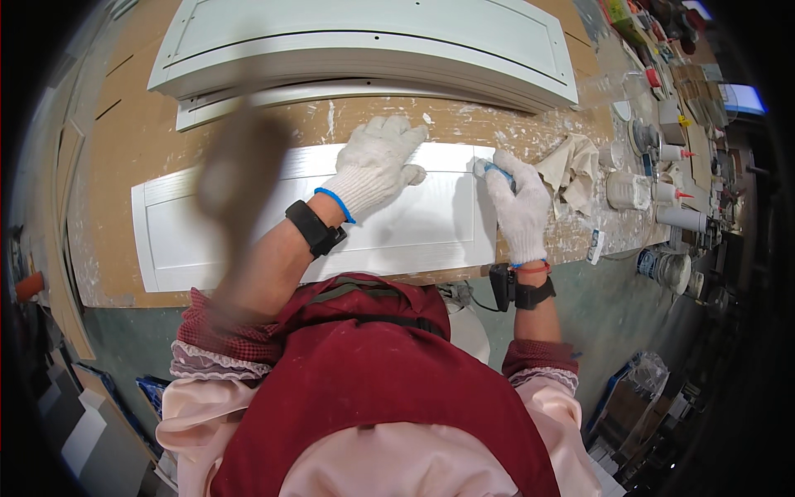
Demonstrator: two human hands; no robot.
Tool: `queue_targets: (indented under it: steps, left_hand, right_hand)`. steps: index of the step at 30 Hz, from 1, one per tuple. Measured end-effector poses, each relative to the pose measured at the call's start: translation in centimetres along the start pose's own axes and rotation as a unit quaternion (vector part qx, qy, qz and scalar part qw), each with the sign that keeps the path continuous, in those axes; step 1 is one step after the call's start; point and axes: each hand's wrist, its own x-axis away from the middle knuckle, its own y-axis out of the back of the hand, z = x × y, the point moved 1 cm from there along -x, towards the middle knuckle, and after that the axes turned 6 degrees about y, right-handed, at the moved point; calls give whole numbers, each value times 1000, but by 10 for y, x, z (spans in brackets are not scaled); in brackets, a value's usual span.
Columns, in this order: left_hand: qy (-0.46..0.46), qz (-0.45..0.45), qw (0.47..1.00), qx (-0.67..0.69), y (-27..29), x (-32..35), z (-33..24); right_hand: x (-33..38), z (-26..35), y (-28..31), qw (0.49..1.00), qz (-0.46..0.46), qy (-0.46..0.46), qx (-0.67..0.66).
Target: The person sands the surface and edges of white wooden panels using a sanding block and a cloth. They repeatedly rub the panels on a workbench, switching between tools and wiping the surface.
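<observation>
The table is carrying everything, its paint-flecked top taking the work. Across its far side a stack of white panels is lying, probably set back so that the near side is left for one piece. That piece, a white panel, is lying flat along the near edge, before the person's body, likely for easy reach.

The gloved left hand is resting palm down on the panel, fingers extended past its far edge, grasping nothing; it seems to be steadying the piece. The gloved right hand is closing around a small blue thing at the panel's right end, perhaps gripping it near the tip for control; its kind is hard to tell.

A crumpled rag is lying just beyond that hand, seemingly placed for quick wiping. Farther right, a tub and smaller bottles are standing clear of the panel.
</observation>
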Motion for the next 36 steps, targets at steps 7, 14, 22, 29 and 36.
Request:
queue_targets:
  steps: [7, 14, 22, 29, 36]
  left_hand:
    - [-7, -11, 1000, 6, -2, 0, 0]
    - [-13, -16, 1000, 9, -2, 0, 2]
    - [-10, -31, 999, 12, -6, 0, 3]
    - [-17, -34, 999, 8, -7, -1, 4]
    - [-8, -12, 1000, 13, -3, -1, 2]
  right_hand:
    - [-2, 8, -3, 999, -2, 5, 50]
    - [-13, 10, -10, 994, -27, 57, 85]
    - [-3, 9, -10, 991, -31, 75, 107]
    - [-18, 12, -19, 989, -32, 58, 130]
    - [-17, 10, -15, 986, -1, 82, 143]
